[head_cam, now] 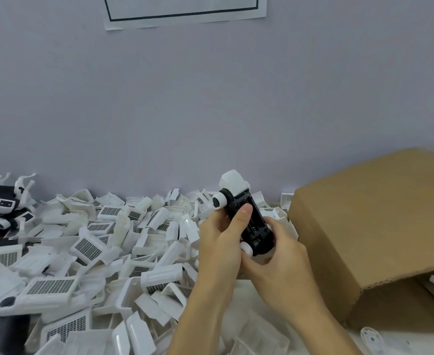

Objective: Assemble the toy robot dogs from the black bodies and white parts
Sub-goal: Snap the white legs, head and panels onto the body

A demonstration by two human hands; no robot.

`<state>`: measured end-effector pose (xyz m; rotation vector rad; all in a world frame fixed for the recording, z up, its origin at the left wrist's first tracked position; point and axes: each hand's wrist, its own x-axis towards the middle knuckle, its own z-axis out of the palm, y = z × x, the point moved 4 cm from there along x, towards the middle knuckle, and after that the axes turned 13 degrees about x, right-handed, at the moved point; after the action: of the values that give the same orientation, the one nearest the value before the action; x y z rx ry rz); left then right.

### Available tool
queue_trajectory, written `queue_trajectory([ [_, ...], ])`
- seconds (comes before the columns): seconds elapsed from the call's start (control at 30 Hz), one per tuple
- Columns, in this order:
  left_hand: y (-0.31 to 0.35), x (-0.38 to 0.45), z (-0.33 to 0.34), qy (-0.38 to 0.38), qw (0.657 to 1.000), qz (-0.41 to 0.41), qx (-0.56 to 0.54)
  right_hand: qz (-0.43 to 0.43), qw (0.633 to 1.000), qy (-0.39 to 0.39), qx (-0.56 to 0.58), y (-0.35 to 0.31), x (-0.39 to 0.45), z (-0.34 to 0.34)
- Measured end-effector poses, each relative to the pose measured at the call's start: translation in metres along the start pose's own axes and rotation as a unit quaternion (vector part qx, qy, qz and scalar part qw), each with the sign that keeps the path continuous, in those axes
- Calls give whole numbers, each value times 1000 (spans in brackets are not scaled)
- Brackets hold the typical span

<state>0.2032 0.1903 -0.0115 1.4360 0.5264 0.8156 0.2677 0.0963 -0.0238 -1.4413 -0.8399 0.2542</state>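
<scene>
I see a black body [252, 221] of faintly glossy plastic, its white head [233, 181] smooth and matt. The white parts [87, 248] look like smooth plastic — the box [380, 226] is matt brown cardboard.

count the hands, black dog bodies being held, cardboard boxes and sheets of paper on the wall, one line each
hands: 2, left hand and right hand
black dog bodies in hand: 1, black body, gripped by both hands
cardboard boxes: 1, cardboard box, to the right
paper sheets on the wall: 1, paper sheet, partly cut off at the top
total: 5
</scene>
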Motion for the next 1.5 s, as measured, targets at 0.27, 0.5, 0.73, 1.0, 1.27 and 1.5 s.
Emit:
queue_trajectory([
  [0.27, 4, -2, 8, -11, 992, 86, 94, -1, 995, -33, 94, -6, 7, -14],
  [0.5, 2, -9, 26, -103, 955, 141, 238, -28, 991, 55, 115, -18, 12, -22],
  [0.73, -5, -10, 26, -106, 952, 127, 258, -21, 986, 143, 85, -7, 16, -30],
  [1.0, -5, -10, 28, -104, 952, 120, 263, -45, 985, 153, 63, -9, 15, -35],
  [1.27, 1, -13, 27, -81, 945, 165, 271, -31, 981, 156, 107, -7, 17, -38],
  [1.5, 5, -7, 20, -21, 971, 160, 178, -31, 977, 65, 202, -15, 14, -29],
])
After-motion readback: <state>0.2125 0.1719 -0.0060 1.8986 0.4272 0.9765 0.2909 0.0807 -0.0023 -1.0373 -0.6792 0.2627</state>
